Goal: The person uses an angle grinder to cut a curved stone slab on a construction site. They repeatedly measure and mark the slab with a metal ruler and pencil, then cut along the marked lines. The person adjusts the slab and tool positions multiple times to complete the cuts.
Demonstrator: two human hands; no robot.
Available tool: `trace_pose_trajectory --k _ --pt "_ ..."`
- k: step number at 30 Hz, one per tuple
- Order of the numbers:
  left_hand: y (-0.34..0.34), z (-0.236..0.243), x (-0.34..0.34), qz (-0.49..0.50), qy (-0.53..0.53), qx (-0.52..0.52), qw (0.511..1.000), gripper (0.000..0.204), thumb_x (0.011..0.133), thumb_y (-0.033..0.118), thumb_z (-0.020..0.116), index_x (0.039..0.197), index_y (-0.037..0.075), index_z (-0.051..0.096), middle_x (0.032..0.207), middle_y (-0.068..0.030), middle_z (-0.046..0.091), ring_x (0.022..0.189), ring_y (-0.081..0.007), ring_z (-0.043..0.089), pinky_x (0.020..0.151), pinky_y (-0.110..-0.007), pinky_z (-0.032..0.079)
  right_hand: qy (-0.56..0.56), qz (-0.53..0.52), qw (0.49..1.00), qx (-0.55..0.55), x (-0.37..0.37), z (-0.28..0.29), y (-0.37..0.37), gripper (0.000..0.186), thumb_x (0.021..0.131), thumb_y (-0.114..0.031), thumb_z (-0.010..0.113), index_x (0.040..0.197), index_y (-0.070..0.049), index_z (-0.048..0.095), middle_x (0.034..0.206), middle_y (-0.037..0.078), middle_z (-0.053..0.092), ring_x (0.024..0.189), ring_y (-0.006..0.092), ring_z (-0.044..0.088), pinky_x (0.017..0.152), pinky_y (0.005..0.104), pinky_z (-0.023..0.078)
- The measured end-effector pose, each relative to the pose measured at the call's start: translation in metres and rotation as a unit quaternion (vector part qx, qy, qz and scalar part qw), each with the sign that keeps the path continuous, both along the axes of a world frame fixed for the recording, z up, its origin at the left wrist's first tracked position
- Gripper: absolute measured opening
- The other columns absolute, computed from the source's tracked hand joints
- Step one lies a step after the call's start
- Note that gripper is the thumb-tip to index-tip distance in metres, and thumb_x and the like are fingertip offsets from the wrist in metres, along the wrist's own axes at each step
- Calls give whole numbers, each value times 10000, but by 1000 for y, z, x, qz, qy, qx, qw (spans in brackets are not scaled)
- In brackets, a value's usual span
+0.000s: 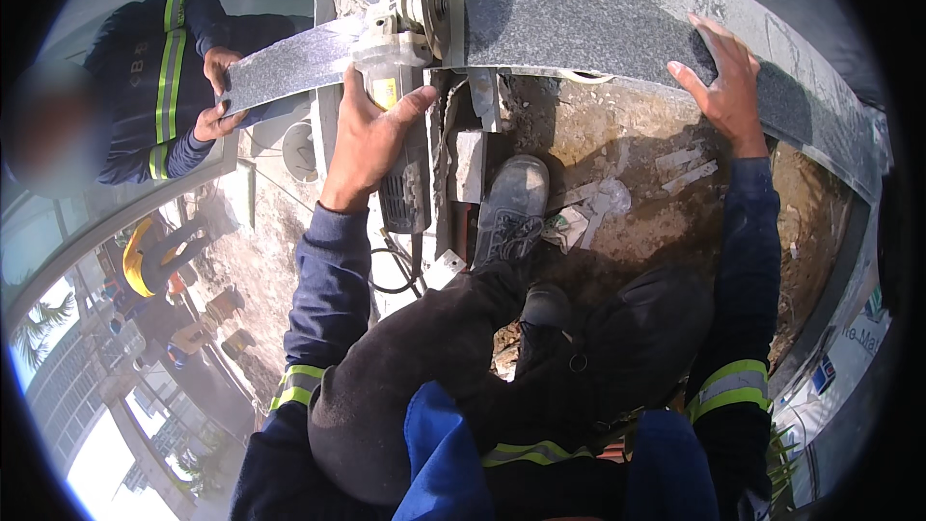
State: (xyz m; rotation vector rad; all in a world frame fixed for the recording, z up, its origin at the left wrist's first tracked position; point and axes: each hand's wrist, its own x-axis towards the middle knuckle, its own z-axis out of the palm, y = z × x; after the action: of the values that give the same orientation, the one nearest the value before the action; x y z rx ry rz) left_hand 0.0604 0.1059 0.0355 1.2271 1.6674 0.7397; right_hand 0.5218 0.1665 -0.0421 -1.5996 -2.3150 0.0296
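My left hand (371, 140) is closed around the body of a dusty angle grinder (403, 195). The grinder's round cutting disc (435, 12) stands upright beside the cut end of a long speckled grey stone slab (569, 34). To the left of the grinder lies another speckled stone piece (280, 66), gripped at its far left end by a co-worker's two hands. My right hand (725, 95) is at the right part of the long slab, fingers spread and thumb apart, holding nothing. Whether its fingertips press on the stone I cannot tell.
A co-worker (145, 87) in a dark jacket with reflective stripes is at the left. My shoe (513, 207) stands on dirt ground (666, 203) with broken scraps. A black power cable (391, 280) loops below the grinder. Another person (145, 256) in yellow is farther off.
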Motion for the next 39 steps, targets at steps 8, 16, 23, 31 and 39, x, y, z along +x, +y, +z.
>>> trace_pose_trajectory --k 8,16,23,31,39 --pt "8 -3 2 -1 -15 2 1000 737 843 295 860 1344 -83 473 1193 -201 665 1041 -228 649 918 -345 531 -2 6 1000 3 0 3 0 732 897 -598 725 1478 -182 570 1458 80 588 1360 305 505 1166 542 299" --pt "12 -5 1 -5 -8 5 1000 774 835 326 861 1356 -86 465 1204 -210 660 1039 -232 651 914 -353 534 10 9 1000 4 -3 4 0 720 902 -589 725 1475 -182 572 1455 77 591 1355 305 506 1163 537 303" --pt "0 0 0 -1 4 -9 1000 797 826 331 864 1343 -115 455 1177 -229 674 1023 -242 660 911 -349 533 4 12 1000 11 0 2 0 724 904 -601 719 1467 -167 579 1452 79 591 1346 308 513 1162 538 310" --pt "-9 2 -3 -6 17 -5 1000 812 828 339 868 1355 -115 449 1192 -239 673 1040 -247 658 922 -354 531 -4 14 1000 18 0 2 1 689 891 -486 759 1457 -133 584 1436 118 606 1345 317 531 1154 494 338" --pt "2 -4 -2 -8 16 -6 1000 762 841 325 861 1341 -94 468 1183 -216 672 1028 -242 653 915 -357 531 8 16 1000 21 -2 3 1 716 888 -583 743 1446 -159 595 1426 93 606 1334 303 530 1164 526 316"
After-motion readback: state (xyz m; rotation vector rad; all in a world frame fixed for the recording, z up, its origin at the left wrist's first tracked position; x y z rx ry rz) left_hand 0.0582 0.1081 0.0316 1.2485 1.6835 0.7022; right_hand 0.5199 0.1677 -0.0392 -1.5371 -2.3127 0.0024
